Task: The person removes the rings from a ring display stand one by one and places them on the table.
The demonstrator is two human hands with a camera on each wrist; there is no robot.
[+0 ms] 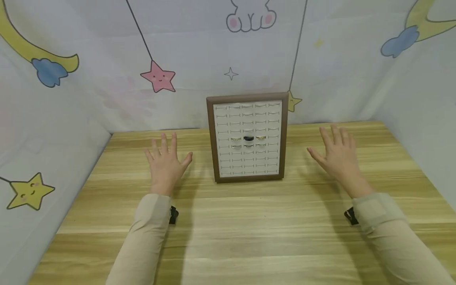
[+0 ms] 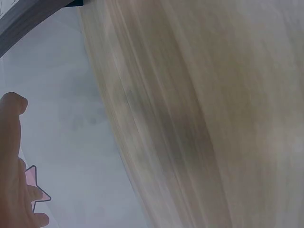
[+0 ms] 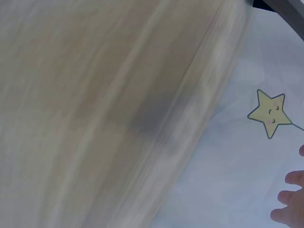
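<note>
High head view facing forward-down, nearer tilted wrist views, shared tabletop

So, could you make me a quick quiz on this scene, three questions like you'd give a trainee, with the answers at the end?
1. What stands between the left hand and the right hand?
A. a mug
B. a framed ring display
C. a lamp

2. Fill in the blank: the black ring sits between two ____-coloured rings.

3. True or false: the right hand is gripping the black ring.

Key:
1. B
2. gold
3. False; its fingers are spread and hold nothing, while the ring sits in the display.
</note>
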